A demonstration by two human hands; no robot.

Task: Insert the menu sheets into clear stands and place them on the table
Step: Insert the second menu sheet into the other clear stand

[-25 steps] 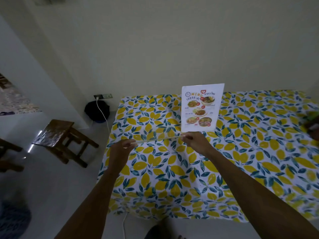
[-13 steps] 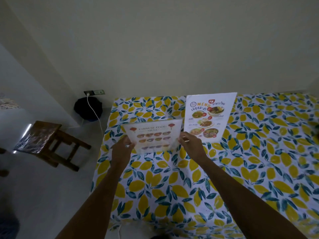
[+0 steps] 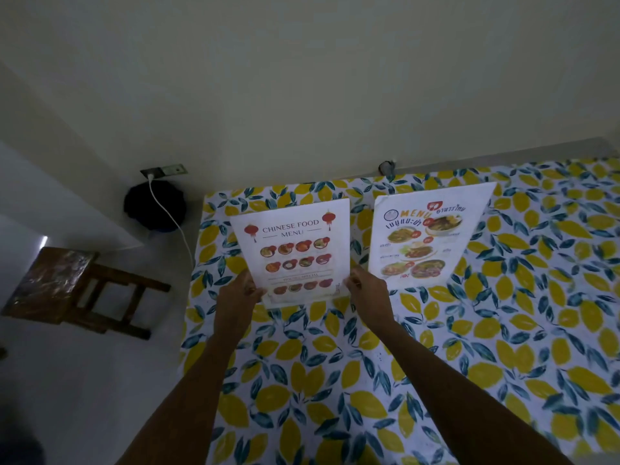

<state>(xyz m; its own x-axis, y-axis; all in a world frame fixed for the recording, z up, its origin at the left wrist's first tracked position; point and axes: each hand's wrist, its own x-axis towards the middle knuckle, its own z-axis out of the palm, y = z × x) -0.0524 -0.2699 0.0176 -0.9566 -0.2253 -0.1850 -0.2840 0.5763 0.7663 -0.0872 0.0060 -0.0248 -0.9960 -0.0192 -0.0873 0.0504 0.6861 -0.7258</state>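
Note:
A clear stand holding the Chinese food menu (image 3: 295, 250) stands upright near the table's far left corner, its base at the lemon-print tablecloth (image 3: 335, 380). My left hand (image 3: 236, 297) grips its lower left edge and my right hand (image 3: 367, 293) grips its lower right edge. To its right a second stand with a Thai menu (image 3: 426, 236) stands upright on the cloth by itself, a small gap away.
The table backs onto a pale wall. Left of the table, on the floor, are a wooden stool (image 3: 77, 286), a dark bag (image 3: 154, 208) and a white cable (image 3: 171, 219) running from a wall socket (image 3: 163, 170). A small fitting (image 3: 385, 167) sits at the wall behind the table.
The Chinese menu stand went from lying flat edge-on between my hands to upright facing me, and moved farther back beside the Thai menu stand. The view has tilted closer.

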